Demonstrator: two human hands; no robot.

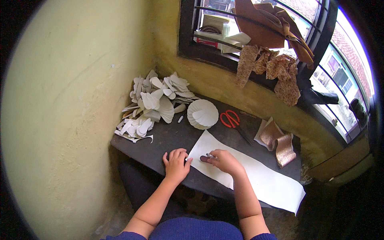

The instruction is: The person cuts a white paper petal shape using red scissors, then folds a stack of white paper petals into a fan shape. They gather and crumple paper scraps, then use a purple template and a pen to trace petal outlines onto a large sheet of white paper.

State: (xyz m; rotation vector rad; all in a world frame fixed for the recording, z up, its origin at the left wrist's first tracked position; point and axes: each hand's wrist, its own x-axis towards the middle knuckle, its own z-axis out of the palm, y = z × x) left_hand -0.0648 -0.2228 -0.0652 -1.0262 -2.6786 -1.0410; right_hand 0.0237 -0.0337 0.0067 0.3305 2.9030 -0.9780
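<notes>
A long white sheet (256,176) runs slantwise across the dark table, its right end hanging past the near edge. At its left corner is my left hand (176,165), palm down, with the corner between thumb and forefinger and the other fingers bent on the tabletop. Over the sheet's left part, my right hand (225,161) is closed around a silver pen (210,155). A small dark brown rounded piece (205,159) lies under the pen at my fingertips; part of it is hidden.
The dark table (160,148) holds a heap of white cut pieces (150,100), a round stack of white petal shapes (203,114), red-handled scissors (230,119) and a shiny brown strip (285,150). Brown cloth (264,24) hangs at the barred window. A yellow wall (72,112) stands left.
</notes>
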